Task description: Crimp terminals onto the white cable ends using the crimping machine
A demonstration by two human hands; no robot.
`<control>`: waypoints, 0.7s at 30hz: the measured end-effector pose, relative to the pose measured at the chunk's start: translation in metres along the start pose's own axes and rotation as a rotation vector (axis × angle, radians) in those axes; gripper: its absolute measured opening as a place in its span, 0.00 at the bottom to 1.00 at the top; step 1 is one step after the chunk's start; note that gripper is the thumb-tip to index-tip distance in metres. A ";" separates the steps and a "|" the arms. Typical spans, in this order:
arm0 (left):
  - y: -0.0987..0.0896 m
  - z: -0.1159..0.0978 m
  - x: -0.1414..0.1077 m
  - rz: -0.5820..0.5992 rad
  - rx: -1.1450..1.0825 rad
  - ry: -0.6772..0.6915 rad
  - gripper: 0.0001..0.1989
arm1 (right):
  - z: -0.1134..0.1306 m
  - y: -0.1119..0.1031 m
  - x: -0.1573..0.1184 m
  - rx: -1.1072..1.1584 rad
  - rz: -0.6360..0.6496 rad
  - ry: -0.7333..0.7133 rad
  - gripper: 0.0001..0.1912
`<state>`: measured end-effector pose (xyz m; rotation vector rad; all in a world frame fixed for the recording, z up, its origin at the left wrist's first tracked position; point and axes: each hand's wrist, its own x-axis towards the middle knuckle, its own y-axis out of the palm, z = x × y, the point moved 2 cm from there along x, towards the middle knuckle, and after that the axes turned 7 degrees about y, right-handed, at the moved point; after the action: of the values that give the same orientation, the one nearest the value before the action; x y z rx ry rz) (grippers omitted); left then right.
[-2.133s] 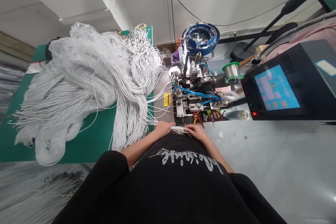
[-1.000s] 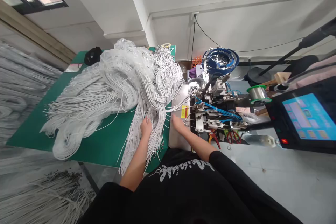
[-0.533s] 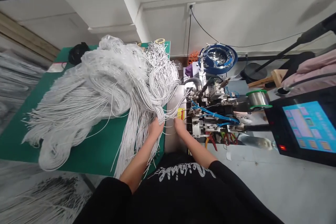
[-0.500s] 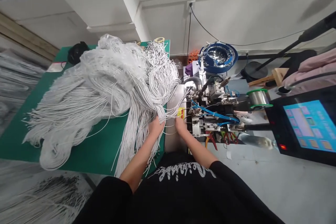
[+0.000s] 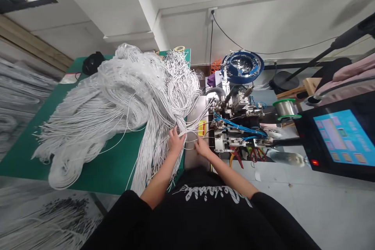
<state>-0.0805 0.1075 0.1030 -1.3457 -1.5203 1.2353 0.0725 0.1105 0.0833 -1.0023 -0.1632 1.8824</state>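
Observation:
A large bundle of white cables (image 5: 181,90) spreads over the green table (image 5: 111,172) and hangs at its near edge. My left hand (image 5: 175,140) is on the strands at the table's right edge, its fingers partly curled around some of them. Over the metal plate (image 5: 191,158), my right hand (image 5: 201,146) has its fingers closed near a thin white cable; the fingertips are too small to make out fully. Several cables run from the bundle across the plate, beside a yellow label (image 5: 202,128), to the machine (image 5: 228,125).
Plastic-wrapped cables (image 5: 117,86) cover much of the table. Behind the machine is a blue bowl (image 5: 243,66) of metal parts. To the right are a wire spool (image 5: 285,109) and a screen (image 5: 342,136). Pliers (image 5: 236,158) lie at the machine's near edge.
My left hand has opened a little and shifted on the strands. My right hand has moved slightly down and its fingers have changed pose. The whole view has shifted slightly.

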 end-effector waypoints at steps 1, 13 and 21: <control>-0.004 0.002 -0.007 -0.071 -0.059 0.020 0.28 | -0.006 0.003 -0.011 0.091 0.052 -0.006 0.23; -0.022 -0.026 -0.097 0.365 -0.418 0.741 0.13 | -0.040 -0.038 -0.124 0.780 0.358 -0.179 0.20; -0.004 -0.049 -0.096 0.546 -0.169 0.784 0.10 | -0.088 -0.027 -0.133 0.928 0.197 -0.073 0.19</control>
<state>-0.0187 0.0217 0.1258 -2.1210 -0.7287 0.7093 0.1791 -0.0068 0.1154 -0.3089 0.7323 1.8482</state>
